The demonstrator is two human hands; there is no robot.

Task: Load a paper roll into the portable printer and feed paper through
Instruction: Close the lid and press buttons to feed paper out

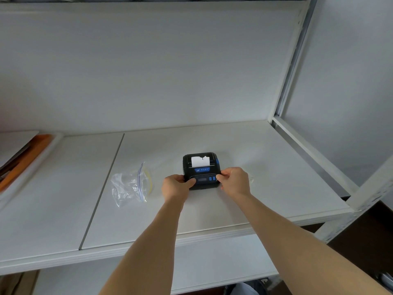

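A small black portable printer with blue buttons sits on the white shelf, its lid shut. A short strip of white paper with a torn edge sticks out of its top slot. My left hand grips the printer's near left corner, thumb on the front panel. My right hand holds the near right corner, fingertips by the blue buttons. The paper roll itself is hidden inside the printer.
An empty clear zip bag lies on the shelf left of the printer. A tray with orange items stands at the far left. A metal shelf upright and rail bound the right side. The shelf's front edge is near my forearms.
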